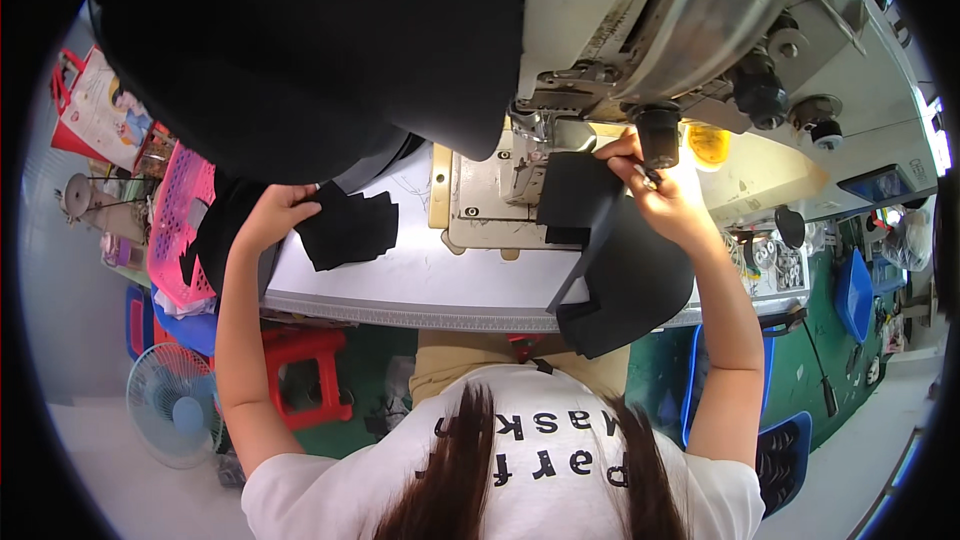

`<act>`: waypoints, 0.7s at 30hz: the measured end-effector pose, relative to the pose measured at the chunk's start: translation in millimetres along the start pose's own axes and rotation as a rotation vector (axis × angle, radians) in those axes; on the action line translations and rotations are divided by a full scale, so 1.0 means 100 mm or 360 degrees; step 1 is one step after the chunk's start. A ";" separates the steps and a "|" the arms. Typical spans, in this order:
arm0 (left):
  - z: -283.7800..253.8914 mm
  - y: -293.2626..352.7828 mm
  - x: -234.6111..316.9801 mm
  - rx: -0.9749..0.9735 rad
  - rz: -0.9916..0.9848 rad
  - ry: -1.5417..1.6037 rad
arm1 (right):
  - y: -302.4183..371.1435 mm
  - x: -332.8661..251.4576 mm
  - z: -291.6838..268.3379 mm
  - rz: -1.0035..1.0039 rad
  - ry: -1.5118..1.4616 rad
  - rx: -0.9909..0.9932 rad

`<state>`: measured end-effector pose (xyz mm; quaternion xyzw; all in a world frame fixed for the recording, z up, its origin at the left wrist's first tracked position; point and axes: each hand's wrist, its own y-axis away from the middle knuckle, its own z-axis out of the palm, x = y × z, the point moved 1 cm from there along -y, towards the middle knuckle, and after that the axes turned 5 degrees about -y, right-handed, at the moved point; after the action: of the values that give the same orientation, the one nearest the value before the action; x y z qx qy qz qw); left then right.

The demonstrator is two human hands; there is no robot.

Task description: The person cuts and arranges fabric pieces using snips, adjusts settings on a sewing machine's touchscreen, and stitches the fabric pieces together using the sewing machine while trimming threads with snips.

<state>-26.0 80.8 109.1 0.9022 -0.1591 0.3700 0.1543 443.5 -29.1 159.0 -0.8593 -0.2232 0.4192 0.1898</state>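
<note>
My left hand (275,218) is closed on the edge of a small stack of black fabric pieces (352,232), the thumb lying on top. Over by the sewing machine (492,185), my right hand (655,195) pinches the far right corner of a black fabric piece (580,185), next to the presser foot area. A small dark and pale object shows within the right fingers, too small to name. More black fabric (635,275) hangs from there over the table's near edge. The needle itself is hidden.
A large black sheet (300,50) covers the upper left. A pink basket (180,230) with dark cloth stands at the left, above a fan (175,405) and a red stool (305,375). Machine knobs (760,90) jut out at the upper right. Blue trays (855,295) lie on the floor.
</note>
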 end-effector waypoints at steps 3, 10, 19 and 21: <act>0.08 -0.09 0.61 0.0255 -0.0292 0.0278 | 0.00 0.21 0.05 0.0112 0.0010 -0.0011; 0.95 -0.44 1.85 -0.0451 0.0322 0.0662 | -0.02 0.24 0.04 0.0545 0.0026 -0.0099; 1.23 -0.83 1.98 -0.0513 0.0282 0.0786 | -0.02 0.43 0.15 0.0491 -0.0038 0.0004; 1.22 -0.82 2.00 -0.0567 0.0308 0.0812 | -0.01 0.53 0.15 0.0404 0.0015 -0.0007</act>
<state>217.4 72.0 156.2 0.7200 -0.2624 0.5634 0.3087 460.4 2.5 116.9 -0.8831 -0.1127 0.4352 0.1344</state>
